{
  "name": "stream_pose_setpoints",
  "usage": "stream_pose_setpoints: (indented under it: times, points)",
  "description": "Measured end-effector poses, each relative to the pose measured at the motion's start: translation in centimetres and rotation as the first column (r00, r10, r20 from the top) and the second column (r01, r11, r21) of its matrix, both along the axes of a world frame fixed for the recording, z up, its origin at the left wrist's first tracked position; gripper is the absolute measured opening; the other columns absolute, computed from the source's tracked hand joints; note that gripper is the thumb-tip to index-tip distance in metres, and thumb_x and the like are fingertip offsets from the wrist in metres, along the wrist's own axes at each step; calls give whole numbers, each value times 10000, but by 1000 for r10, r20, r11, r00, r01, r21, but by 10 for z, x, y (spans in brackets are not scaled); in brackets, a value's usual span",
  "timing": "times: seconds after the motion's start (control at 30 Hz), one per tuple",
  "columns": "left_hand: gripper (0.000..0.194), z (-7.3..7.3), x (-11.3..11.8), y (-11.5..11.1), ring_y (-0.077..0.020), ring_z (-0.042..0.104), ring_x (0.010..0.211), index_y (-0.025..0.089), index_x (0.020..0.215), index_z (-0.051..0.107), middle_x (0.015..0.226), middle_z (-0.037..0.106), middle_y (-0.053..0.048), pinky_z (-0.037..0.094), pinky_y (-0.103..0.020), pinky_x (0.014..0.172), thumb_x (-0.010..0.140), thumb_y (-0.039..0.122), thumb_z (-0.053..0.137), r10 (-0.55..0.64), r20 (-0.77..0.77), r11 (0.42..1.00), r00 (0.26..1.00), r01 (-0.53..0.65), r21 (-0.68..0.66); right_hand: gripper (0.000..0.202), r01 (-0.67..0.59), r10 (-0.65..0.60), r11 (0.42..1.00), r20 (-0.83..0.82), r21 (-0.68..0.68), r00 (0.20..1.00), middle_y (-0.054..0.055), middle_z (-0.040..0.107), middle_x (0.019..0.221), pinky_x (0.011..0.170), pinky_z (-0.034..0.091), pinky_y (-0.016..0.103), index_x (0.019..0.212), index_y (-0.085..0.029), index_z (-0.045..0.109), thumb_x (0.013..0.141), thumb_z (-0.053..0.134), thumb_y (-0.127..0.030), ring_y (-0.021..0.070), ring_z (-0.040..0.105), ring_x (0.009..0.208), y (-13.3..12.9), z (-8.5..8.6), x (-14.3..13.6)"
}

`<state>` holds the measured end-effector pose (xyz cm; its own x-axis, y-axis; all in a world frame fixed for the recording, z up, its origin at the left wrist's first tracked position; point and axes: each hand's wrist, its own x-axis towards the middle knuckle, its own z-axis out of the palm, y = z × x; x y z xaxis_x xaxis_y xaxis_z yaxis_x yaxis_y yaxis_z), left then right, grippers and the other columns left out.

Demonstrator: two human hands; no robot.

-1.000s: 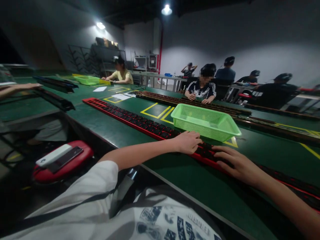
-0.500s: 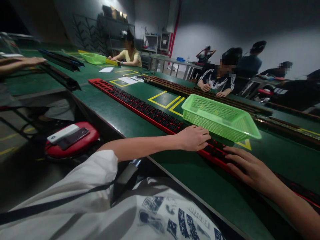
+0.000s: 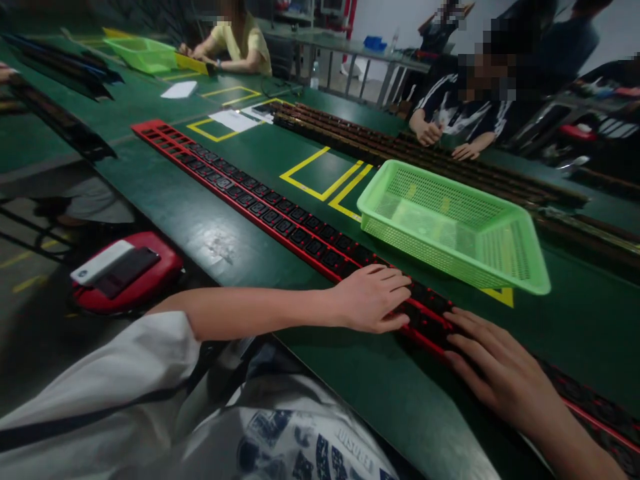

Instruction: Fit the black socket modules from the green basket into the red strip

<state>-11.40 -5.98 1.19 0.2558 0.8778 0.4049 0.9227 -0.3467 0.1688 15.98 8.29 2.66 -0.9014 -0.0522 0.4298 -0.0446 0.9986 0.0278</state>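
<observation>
A long red strip frame (image 3: pixel 250 213) lies slantwise along the near side of the green table. Two rows of black, square, socket-like pieces fill most of it, while several openings at its far left end are bare. My left hand (image 3: pixel 375 299) lies palm down over the strip, fingers loosely bent and thumb apart at the near edge. Close beside it, my right hand (image 3: pixel 495 363) rests on the strip with its fingers stretched out across the black pieces. What lies directly under both palms is hidden.
A green plastic basket (image 3: pixel 450 230) stands just beyond my hands. Dark long rails (image 3: pixel 350 137) lie behind it, before a co-worker (image 3: pixel 455 113). White papers (image 3: pixel 234 120) lie farther left. A red stool (image 3: pixel 163 267) holding a phone stands below the table's left edge.
The view has tipped downward, so the table and basket look nearer. Both hands stay on the red strip, with little visible shift along it.
</observation>
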Motion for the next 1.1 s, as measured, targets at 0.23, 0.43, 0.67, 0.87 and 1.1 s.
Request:
stream_pose_setpoints:
  times: [0.23, 0.43, 0.67, 0.87, 1.1]
  points:
    - [429, 4, 3, -7, -295, 626, 1457, 115, 1422, 684, 1568, 682, -152, 476, -447, 1246, 1088, 372, 600, -2, 32, 998, 1000, 4, -55, 97, -8, 7, 998, 13, 62, 1000, 229, 762, 1339, 1012, 666, 547, 1140, -150, 688, 1045, 680, -166, 390, 742, 1280, -9, 6, -1]
    - [363, 5, 5, -7, -300, 689, 1344, 123, 1395, 709, 1469, 746, -137, 525, -491, 1163, 1102, 248, 537, 47, 40, 998, 998, -45, -54, 107, 55, -54, 999, 50, -1, 997, 221, 769, 1311, 1017, 647, 516, 1109, -154, 712, 1073, 626, -204, 358, 734, 1263, -17, 13, -4]
    - [398, 3, 5, -4, -335, 710, 1277, 91, 1381, 728, 1403, 759, -181, 566, -517, 1082, 1088, 217, 491, 69, 6, 998, 998, -69, -15, 198, 89, -86, 996, 93, -30, 992, 239, 737, 1371, 1040, 616, 534, 1125, -145, 733, 1107, 567, -251, 367, 694, 1306, -21, 12, 1]
    - [445, 5, 5, -3, -362, 700, 1286, 98, 1420, 708, 1433, 735, -192, 566, -561, 1086, 1085, 249, 457, 114, -11, 992, 993, -115, -61, 220, 222, -209, 970, 125, -102, 970, 238, 732, 1385, 1052, 593, 561, 1209, -133, 702, 1116, 548, -260, 375, 691, 1297, -25, 7, -3]
    - [457, 4, 10, -5, -383, 662, 1340, 83, 1445, 678, 1473, 700, -200, 536, -575, 1139, 1082, 283, 484, 128, -41, 987, 991, -131, -89, 277, 395, -344, 883, 224, -254, 912, 209, 714, 1403, 1084, 552, 542, 1324, -142, 672, 1093, 609, -281, 357, 652, 1307, -30, 8, -13]
